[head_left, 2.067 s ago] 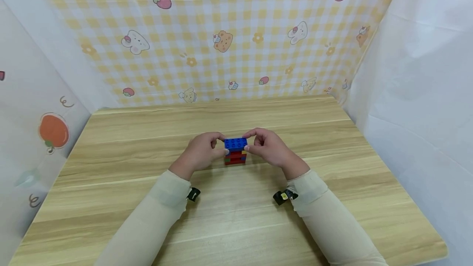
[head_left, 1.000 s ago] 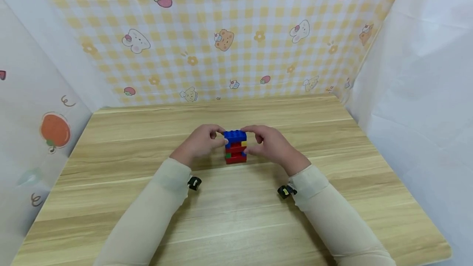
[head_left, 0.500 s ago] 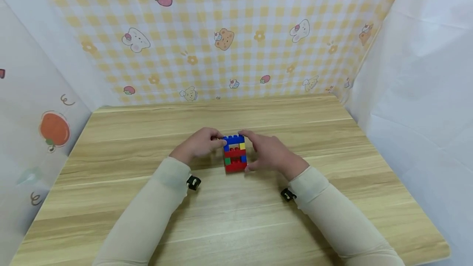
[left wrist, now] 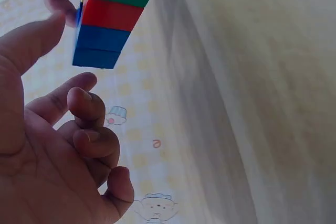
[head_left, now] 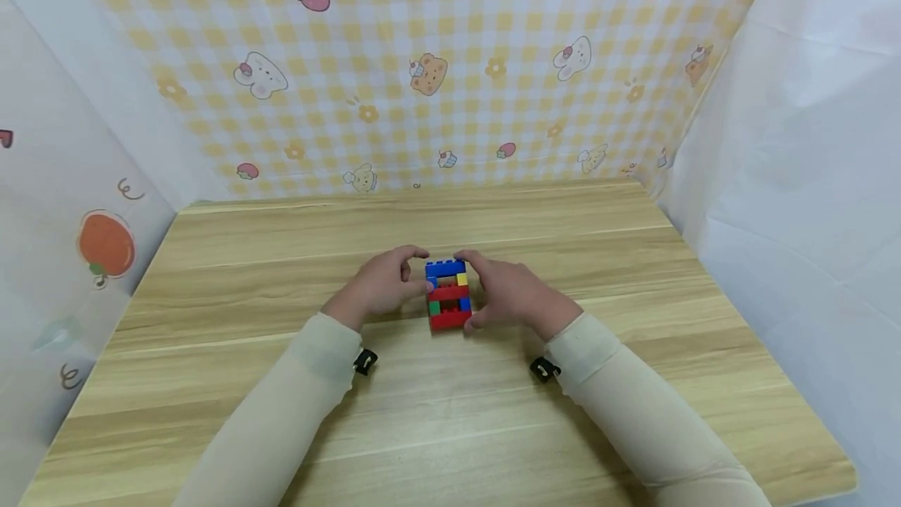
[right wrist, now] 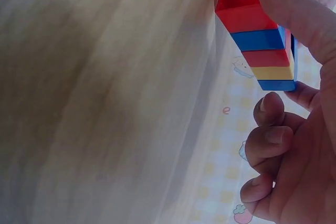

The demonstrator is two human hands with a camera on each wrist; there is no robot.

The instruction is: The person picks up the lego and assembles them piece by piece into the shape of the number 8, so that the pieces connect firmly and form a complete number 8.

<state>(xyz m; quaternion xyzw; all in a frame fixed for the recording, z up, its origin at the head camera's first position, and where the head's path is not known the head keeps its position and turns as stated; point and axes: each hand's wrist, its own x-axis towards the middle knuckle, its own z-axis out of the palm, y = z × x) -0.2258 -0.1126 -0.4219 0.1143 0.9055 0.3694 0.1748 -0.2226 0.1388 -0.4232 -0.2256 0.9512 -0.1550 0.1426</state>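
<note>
A stack of toy building bricks (head_left: pixel 448 293) forms a frame with two window-like gaps. Its long bricks are blue at the top and red in the middle and at the bottom. Small blue, yellow and green bricks separate them. My right hand (head_left: pixel 517 293) holds the stack between index finger at the top and thumb at the bottom red brick (right wrist: pixel 247 14). At the left side, my left hand (head_left: pixel 385 282) has its thumb close to the small blue brick (left wrist: pixel 102 38); whether it touches is unclear. Its index finger stands apart from the stack.
Beneath both hands lies a wood-grain table (head_left: pixel 450 413). A yellow checked cloth (head_left: pixel 317 100) hangs behind it, and white sheets (head_left: pixel 795 178) hang at the sides. Each wrist carries a small black camera (head_left: pixel 544 369).
The brick stack has tilted back, so its front face and gaps show more. My right thumb has slid down to the bottom red brick. My left fingers have come off the top blue brick.
</note>
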